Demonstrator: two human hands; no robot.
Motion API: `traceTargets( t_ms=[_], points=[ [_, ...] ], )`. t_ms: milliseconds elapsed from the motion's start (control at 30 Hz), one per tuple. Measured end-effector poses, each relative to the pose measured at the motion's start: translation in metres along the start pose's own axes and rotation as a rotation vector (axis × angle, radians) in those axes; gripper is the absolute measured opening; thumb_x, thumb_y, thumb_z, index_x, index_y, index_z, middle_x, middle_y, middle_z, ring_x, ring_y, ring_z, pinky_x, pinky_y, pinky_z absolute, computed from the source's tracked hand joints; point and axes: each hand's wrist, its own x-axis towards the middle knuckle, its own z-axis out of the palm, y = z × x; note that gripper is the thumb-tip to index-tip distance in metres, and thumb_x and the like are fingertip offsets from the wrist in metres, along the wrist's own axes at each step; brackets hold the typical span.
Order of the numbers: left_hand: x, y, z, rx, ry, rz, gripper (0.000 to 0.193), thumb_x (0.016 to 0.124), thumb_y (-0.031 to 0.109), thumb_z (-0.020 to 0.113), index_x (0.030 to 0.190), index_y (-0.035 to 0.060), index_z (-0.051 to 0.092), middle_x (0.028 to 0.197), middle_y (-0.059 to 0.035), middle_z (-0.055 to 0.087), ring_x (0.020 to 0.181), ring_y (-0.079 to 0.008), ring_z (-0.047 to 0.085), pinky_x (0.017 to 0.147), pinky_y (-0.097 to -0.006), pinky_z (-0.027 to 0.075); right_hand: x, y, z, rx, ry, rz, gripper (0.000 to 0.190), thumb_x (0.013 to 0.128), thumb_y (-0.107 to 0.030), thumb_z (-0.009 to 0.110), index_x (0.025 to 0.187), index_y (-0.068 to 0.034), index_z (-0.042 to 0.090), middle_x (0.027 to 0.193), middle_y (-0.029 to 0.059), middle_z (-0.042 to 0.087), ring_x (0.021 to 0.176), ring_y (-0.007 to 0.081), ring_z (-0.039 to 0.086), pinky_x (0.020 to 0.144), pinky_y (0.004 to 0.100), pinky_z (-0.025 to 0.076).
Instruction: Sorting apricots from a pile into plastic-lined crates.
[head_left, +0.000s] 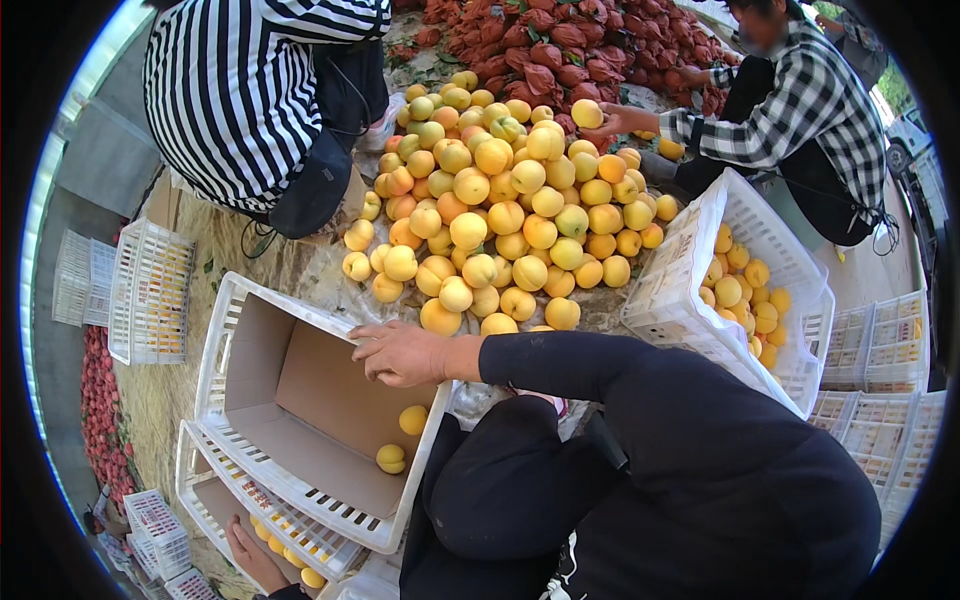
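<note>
My right hand (401, 354) lies across the upper rim of a tilted white plastic crate (311, 501), its fingers bent over the opening; whether it grips the rim cannot be told. Cardboard lines this crate, and two yellow peaches (412, 420) rest inside at its right. At the bottom left, my left hand (255, 555) is beside a lower crate (199, 499), fingers extended, no object visible in it, part of it out of frame. Several peaches (274, 544) show in that lower crate. Ahead is a large heap of loose peaches (506, 217).
A person in a striped top (225, 97) sits at upper left. Another, in a checked shirt (787, 112), holds a peach (586, 114) by the heap. Red-wrapped fruit (555, 52) lies behind. A lined crate of peaches (675, 277) tilts at right; stacked crates (874, 341) stand beyond.
</note>
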Motion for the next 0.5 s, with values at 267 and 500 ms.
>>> traceTargets(
  t_ms=[267, 500],
  points=[
    [-0.063, 0.268, -0.004, 0.033, -0.321, 0.398, 0.033, 0.098, 0.017, 0.040, 0.114, -0.0062, 0.056, 0.114, -0.0180, 0.060, 0.112, -0.0264, 0.054, 0.102, -0.0357, 0.036, -0.002, 0.004, -0.005, 0.036, -0.007, 0.002, 0.012, 0.081, -0.012, 0.056, 0.089, -0.014, 0.065, 0.116, 0.0019, 0.058, 0.128, 0.0233, 0.041, 0.092, 0.0425, 0.041],
    [-0.108, 0.279, 0.112, -0.016, -0.613, 0.358, 0.027, 0.088, 0.008, 0.051, 0.111, -0.0016, 0.059, 0.117, -0.0167, 0.060, 0.112, -0.0283, 0.055, 0.099, -0.0366, 0.038, -0.060, 0.019, -0.011, 0.045, 0.446, 0.298, 0.026, 0.079, -0.015, 0.058, 0.105, -0.012, 0.060, 0.122, 0.0113, 0.056, 0.110, 0.0299, 0.054, 0.092, 0.0411, 0.043]
  ],
)
